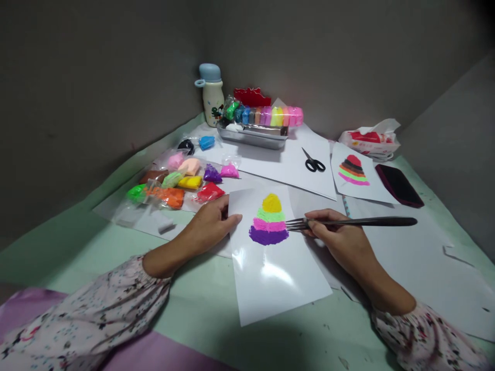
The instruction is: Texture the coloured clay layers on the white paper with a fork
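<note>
A glossy white sheet (282, 293) carries a layered clay picture (268, 220), banded purple, pink, light green and yellow from bottom to top. The sheet's left edge is pinched by my left hand (211, 224), its thumb near the edge and the other fingers partly hidden. My right hand (340, 237) grips a dark metal fork (367, 222) that lies level, its tines pointing left. The tine tips touch or hover just at the right side of the pink and purple bands; I cannot tell which. Some right fingers are hidden behind the sheet's right edge.
Bagged coloured clay (170, 198) lies left. Behind stand a bottle (212, 98) and a metal tray (251, 138) with a wrapped clay pack (270, 116). Black-handled scissors (314, 163), a second clay picture (352, 170), a phone (398, 184) and a tissue pack (369, 141) are right.
</note>
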The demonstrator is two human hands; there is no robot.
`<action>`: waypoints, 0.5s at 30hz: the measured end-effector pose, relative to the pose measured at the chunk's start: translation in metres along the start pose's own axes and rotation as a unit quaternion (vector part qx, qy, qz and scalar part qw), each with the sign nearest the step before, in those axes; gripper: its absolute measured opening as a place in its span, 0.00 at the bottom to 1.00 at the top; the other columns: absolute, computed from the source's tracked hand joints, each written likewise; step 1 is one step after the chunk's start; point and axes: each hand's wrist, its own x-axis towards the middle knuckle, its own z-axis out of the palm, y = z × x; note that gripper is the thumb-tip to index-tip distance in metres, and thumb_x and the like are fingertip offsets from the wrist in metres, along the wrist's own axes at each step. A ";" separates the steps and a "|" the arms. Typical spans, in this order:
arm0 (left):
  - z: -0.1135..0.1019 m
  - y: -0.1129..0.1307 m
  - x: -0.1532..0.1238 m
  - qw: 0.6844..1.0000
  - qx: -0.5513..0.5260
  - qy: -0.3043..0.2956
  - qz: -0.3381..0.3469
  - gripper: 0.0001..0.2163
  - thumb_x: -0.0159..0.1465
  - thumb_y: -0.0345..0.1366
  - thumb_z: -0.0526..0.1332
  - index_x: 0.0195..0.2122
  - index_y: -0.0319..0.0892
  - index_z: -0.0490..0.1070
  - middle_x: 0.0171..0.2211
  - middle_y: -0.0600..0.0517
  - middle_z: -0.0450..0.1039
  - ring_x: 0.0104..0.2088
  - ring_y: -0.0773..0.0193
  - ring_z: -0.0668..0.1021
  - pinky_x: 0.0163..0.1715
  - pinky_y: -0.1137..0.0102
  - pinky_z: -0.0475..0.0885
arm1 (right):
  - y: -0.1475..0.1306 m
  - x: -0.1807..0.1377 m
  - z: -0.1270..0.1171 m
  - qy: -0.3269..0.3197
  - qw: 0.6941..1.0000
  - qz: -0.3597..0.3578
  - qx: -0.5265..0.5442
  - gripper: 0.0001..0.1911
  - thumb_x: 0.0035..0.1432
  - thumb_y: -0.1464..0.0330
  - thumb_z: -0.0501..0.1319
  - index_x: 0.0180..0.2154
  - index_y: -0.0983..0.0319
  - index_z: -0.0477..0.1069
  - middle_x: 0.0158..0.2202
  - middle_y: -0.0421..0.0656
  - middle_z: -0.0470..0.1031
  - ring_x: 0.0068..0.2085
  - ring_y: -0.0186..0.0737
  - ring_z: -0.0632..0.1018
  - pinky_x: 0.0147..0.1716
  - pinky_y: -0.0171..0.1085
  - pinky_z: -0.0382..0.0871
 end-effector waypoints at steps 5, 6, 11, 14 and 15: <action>0.000 0.000 0.000 1.000 -0.012 -0.004 0.004 0.12 0.59 0.38 0.56 0.43 0.41 0.69 0.37 0.48 0.74 0.36 0.57 0.76 0.34 0.64 0.70 | 0.000 0.000 -0.001 -0.004 1.000 -0.002 0.010 0.11 0.52 0.66 0.63 0.38 0.62 0.75 0.31 0.44 0.81 0.35 0.42 0.82 0.33 0.37 0.74; 0.000 0.000 0.000 1.000 -0.014 -0.003 0.006 0.12 0.59 0.38 0.56 0.43 0.41 0.69 0.37 0.48 0.74 0.36 0.57 0.76 0.34 0.64 0.70 | 0.000 0.000 0.000 -0.006 1.000 -0.003 0.005 0.11 0.51 0.67 0.63 0.38 0.62 0.75 0.31 0.44 0.81 0.34 0.42 0.82 0.33 0.37 0.74; 0.000 0.002 -0.001 1.000 -0.007 0.002 0.000 0.12 0.59 0.38 0.56 0.42 0.40 0.69 0.36 0.48 0.74 0.35 0.57 0.76 0.33 0.64 0.70 | -0.002 -0.001 0.000 0.007 1.000 -0.013 0.003 0.11 0.52 0.66 0.63 0.38 0.62 0.75 0.31 0.45 0.81 0.34 0.43 0.82 0.33 0.38 0.75; -0.001 0.005 -0.001 1.000 -0.002 -0.001 -0.004 0.11 0.59 0.38 0.56 0.41 0.40 0.69 0.36 0.48 0.74 0.35 0.58 0.76 0.33 0.65 0.69 | 0.000 -0.001 0.000 -0.002 1.000 -0.015 0.008 0.11 0.52 0.66 0.63 0.38 0.62 0.75 0.32 0.45 0.80 0.34 0.43 0.82 0.33 0.38 0.75; -0.001 0.006 -0.001 1.000 0.000 -0.002 -0.004 0.11 0.59 0.37 0.56 0.41 0.40 0.69 0.36 0.48 0.74 0.35 0.58 0.76 0.33 0.65 0.69 | 0.000 -0.001 0.000 -0.006 1.000 -0.017 0.006 0.10 0.52 0.66 0.63 0.38 0.62 0.75 0.32 0.44 0.80 0.34 0.42 0.82 0.34 0.37 0.75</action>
